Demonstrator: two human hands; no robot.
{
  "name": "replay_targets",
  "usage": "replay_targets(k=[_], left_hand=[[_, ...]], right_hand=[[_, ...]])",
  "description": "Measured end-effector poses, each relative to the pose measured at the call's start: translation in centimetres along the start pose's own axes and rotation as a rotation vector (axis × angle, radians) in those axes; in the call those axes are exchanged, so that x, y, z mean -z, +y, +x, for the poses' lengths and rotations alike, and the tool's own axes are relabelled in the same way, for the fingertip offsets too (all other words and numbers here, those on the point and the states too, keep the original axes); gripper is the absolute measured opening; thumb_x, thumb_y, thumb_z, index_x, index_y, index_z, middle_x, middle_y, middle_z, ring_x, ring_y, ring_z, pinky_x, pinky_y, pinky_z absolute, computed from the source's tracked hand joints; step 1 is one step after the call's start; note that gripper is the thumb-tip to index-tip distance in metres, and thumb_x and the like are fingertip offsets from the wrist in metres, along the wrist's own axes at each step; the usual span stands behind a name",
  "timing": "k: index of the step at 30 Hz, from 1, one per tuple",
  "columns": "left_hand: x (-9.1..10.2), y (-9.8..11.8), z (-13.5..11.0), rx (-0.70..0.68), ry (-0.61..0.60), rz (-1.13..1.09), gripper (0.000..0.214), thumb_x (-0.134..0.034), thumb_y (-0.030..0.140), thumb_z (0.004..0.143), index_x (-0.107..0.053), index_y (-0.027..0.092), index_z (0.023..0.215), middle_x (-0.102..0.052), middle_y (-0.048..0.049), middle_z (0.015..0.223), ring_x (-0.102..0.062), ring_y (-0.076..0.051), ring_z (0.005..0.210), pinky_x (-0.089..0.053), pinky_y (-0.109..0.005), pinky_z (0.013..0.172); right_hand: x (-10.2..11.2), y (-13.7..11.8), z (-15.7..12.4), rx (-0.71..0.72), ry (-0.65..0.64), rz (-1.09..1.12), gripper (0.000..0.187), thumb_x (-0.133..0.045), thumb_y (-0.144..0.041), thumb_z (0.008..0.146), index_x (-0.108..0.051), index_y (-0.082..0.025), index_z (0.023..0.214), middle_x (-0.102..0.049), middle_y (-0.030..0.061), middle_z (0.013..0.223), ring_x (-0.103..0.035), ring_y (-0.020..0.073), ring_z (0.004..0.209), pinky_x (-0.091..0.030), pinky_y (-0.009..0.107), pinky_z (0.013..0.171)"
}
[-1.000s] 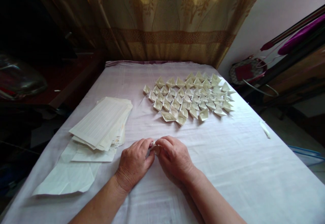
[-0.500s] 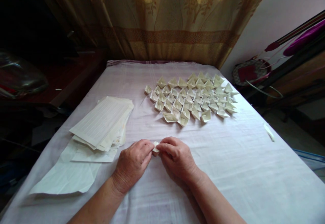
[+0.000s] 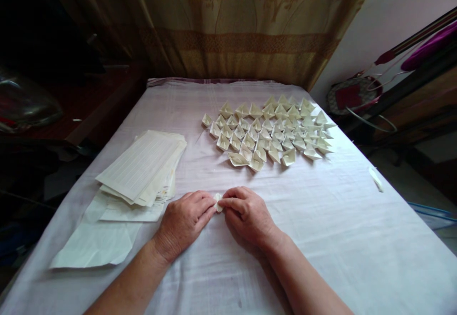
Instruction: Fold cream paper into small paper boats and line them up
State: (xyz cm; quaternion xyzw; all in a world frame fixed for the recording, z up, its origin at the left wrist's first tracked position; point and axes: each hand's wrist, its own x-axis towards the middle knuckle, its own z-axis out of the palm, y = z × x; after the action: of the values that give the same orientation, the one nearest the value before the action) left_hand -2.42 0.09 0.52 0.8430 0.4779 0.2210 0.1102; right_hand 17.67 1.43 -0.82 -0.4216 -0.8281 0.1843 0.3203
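The small folded paper [image 3: 218, 202], mostly hidden a second ago, now shows more of its pale surface between the fingertips. The left hand's [image 3: 183, 220] thumb and forefinger, earlier parted, lie close together. The right hand's [image 3: 250, 215] fingertips overlap the paper's right side. The view tips slightly lower, raising the table [image 3: 321, 239] within it.

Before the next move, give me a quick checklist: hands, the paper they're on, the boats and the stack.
1. Left hand pinching the small folded paper: ok.
2. Right hand pinching the same piece from the other side: ok.
3. Folds on that piece neat: cannot tell, the fingers cover part of it.
4. Paper boats apart from both hands: ok, bare cloth lies between.
5. Paper stack squared up: not ok, its sheets lie skewed.
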Motion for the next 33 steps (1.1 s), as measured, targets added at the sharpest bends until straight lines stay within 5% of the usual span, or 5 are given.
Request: replay_targets(k=[8,22,33], left_hand=[[-0.7,0.4,-0.1,0.074,-0.001,0.054,0.011,-0.059,0.031,0.094,-0.066,0.022,0.093,-0.071,-0.0010,0.092,-0.066,-0.016,0.082,-0.049,-0.025,0.072],[-0.9,1.0,0.1,0.098,-0.037,0.138,0.022,-0.066,0.024,0.089,-0.067,0.023,0.111,-0.068,-0.0022,0.104,-0.066,-0.018,0.087,-0.052,-0.027,0.073],[-0.4,1.0,0.2,0.177,-0.045,0.039,0.020,-0.066,0.031,0.089,-0.070,0.027,0.108,-0.068,0.0003,0.106,-0.067,-0.015,0.090,-0.051,-0.025,0.077]], right_hand=[[-0.2,-0.5,0.1,-0.047,0.034,-0.003,0.012,-0.062,-0.016,0.085,-0.072,-0.021,0.086,-0.070,0.0049,0.086,-0.063,0.0172,0.078,-0.050,0.029,0.074],[-0.7,-1.1,-0.2,-0.118,0.001,-0.148,0.018,-0.058,-0.017,0.089,-0.073,-0.021,0.098,-0.067,0.0079,0.091,-0.058,0.0205,0.084,-0.047,0.034,0.078],[-1.1,-0.3,-0.5,-0.164,0.056,-0.005,0.018,-0.064,-0.015,0.084,-0.075,-0.023,0.096,-0.067,0.0049,0.087,-0.061,0.0186,0.080,-0.048,0.031,0.074]])
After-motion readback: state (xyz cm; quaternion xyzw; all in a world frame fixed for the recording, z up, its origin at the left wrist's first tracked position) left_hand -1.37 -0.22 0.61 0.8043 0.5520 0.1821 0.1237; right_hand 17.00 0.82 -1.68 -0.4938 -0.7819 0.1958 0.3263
